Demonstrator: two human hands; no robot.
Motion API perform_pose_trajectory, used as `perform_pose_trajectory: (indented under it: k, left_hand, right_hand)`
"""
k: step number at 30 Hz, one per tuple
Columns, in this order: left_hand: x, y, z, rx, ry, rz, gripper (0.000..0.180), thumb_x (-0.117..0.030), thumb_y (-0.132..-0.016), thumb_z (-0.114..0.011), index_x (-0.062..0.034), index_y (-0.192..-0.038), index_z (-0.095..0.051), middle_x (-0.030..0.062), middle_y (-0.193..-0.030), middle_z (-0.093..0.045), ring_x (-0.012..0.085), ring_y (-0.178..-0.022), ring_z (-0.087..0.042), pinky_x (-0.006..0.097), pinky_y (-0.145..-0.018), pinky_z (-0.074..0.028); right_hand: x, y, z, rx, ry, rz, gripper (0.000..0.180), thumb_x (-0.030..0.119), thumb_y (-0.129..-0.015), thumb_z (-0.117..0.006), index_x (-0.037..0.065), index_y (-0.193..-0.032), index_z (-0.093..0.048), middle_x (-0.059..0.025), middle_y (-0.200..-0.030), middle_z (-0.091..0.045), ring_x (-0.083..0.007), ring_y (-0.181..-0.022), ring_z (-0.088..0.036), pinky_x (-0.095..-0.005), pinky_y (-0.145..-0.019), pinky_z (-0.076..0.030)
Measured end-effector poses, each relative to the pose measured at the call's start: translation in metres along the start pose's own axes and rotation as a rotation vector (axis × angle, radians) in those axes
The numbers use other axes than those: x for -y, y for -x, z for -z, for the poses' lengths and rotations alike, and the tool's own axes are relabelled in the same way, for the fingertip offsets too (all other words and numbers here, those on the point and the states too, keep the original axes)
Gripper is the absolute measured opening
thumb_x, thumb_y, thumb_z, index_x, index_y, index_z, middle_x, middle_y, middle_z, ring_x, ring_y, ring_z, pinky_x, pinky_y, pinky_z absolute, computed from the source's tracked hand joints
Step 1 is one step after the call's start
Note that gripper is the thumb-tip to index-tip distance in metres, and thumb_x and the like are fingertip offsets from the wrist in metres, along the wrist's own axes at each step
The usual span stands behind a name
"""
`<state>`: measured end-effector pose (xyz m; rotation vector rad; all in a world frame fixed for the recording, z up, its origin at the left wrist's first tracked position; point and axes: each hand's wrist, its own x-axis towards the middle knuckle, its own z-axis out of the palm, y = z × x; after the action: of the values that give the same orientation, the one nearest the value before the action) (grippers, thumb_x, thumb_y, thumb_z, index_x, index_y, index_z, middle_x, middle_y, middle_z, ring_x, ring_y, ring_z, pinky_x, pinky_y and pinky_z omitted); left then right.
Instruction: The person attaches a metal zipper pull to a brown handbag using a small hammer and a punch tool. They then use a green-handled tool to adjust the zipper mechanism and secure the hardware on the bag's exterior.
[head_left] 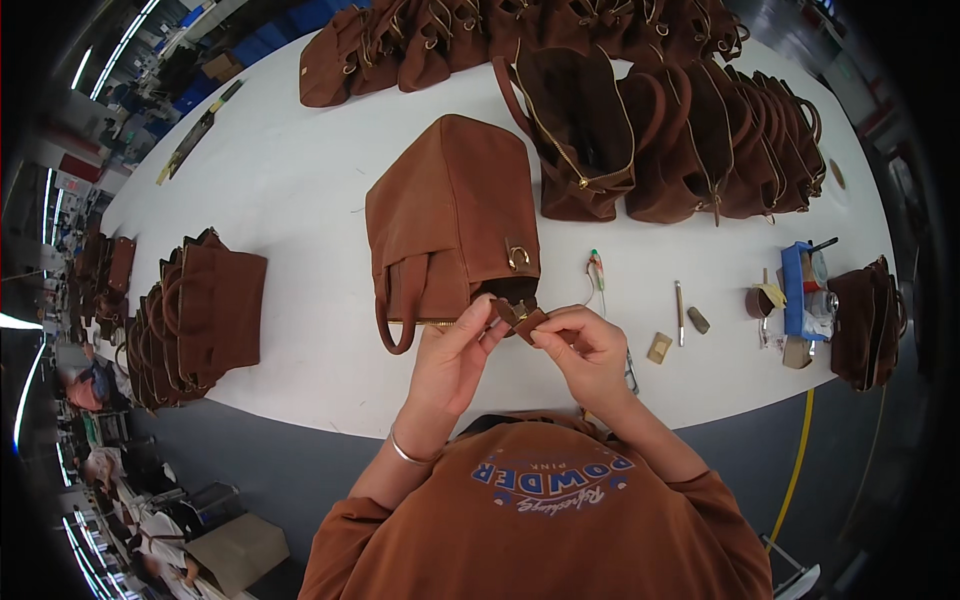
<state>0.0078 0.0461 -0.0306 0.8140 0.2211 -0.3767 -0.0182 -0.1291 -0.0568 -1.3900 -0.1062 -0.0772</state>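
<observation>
Fingers [474, 318] on the L hand [446, 360] look pinched, thumb vs index, on one end of a small brown leather tab [530, 327]. R hand [592, 352] has its thumb + fingertips pressed together on the other end, so the tab's held btwn both, w/ a little gold fitting [519, 312] showing in the middle. Can't tell if the L ring + pinky touch anything.

The tab sits right at the mouth of the brown bag [455, 200], which is tipped over on the white table [300, 190] w/ its opening toward the person. Can't tell if tab + bag are joined, hands cover it. Handle [388, 325] hangs down L of the hands, gold ring [518, 257] is on the side just above.

Imo the step rn is fiddly work on that fitting, lining it up or checking it. Next move prob calls for one hand pinning the tab steady while the other does the fine bit, w/o scuffing the leather.

Further out, R side: thin tool w/ a green tip [596, 268], pencil-like stick [680, 314], tan block [659, 347], blue caddy [794, 290]. More brown bags up top [590, 190], plus a bunch far L [225, 310].
</observation>
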Motion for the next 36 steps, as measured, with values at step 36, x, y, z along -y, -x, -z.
perform_pose_trajectory:
  k: [36]
  left_hand:
    - [-0.002,-0.001,-0.005,-0.115,-0.128,-0.063,0.028,-0.033,-0.099,-0.056,-0.0062,-0.104,-0.063,0.0033,-0.095,-0.066,0.0142,-0.087,-0.062,0.034,-0.081,-0.050]
  right_hand:
    - [0.031,-0.006,-0.010,0.066,0.294,0.086,0.015,0.001,-0.090,-0.061,-0.001,-0.105,-0.064,-0.0099,-0.102,-0.061,-0.0161,-0.084,-0.063,-0.0271,-0.075,-0.052]
